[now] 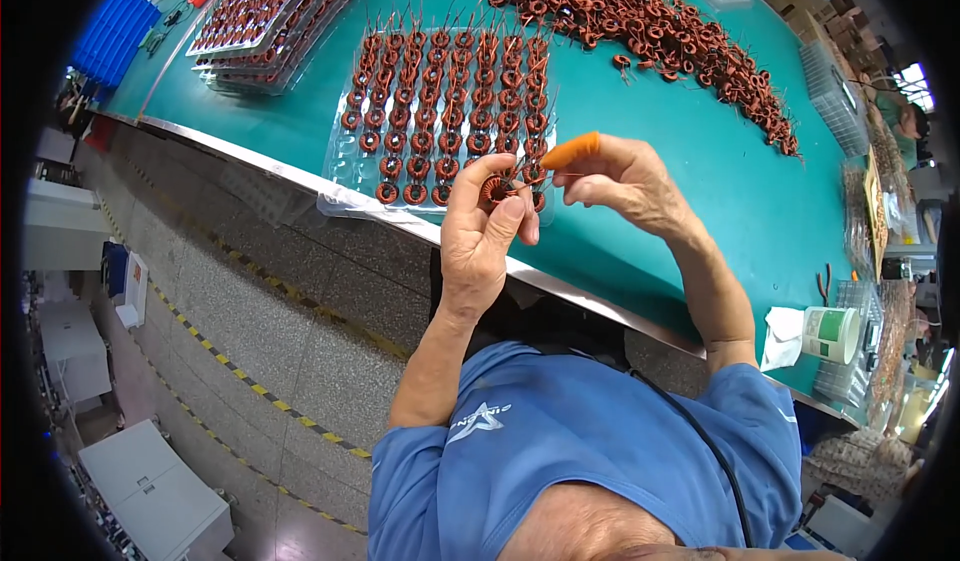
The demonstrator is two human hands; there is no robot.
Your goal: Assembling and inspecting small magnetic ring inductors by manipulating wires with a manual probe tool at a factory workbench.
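Note:
Between the thumb and fingers of my left hand (478, 236) is a ring-shaped coil (495, 190) wound with copper-coloured wire, held over the near edge of a clear plastic tray (343, 186). Rows of similar coils (425, 118) fill most of that tray, their wire leads sticking up. Just right of the held coil, my right hand (625, 183) has its fingers drawn together by the coil's leads. An orange finger cot (572, 151) covers its index finger. Whatever lies between those fingertips is too small to make out.
A long heap of loose coils (640, 21) spreads across the green tabletop (640, 271) at the back right. Stacked filled trays (275, 21) stand at the back left, near blue bins (115, 36). A white-and-green tub (830, 334) and pliers (824, 281) are at the right.

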